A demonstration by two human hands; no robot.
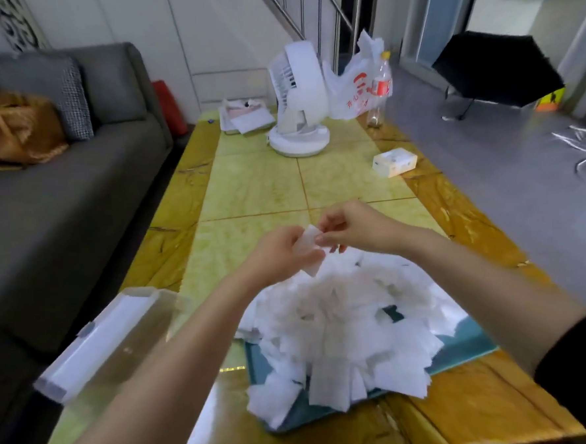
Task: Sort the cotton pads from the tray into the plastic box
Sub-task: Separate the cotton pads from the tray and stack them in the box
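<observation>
Fingers [330, 240] of left hand [280, 253] and right hand [352, 225] pinch a pad [305, 240] above pad-heaped tray [464, 348].

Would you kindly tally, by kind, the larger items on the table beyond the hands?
Desk fan: 1
Plastic bottle: 1
Plastic bag: 1
Small carton: 1
White tray: 1
Total: 5

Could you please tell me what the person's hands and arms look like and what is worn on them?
The left hand and right hand are bare, without gloves. The left forearm is uncovered; a black sleeve ends above the right forearm.
</observation>
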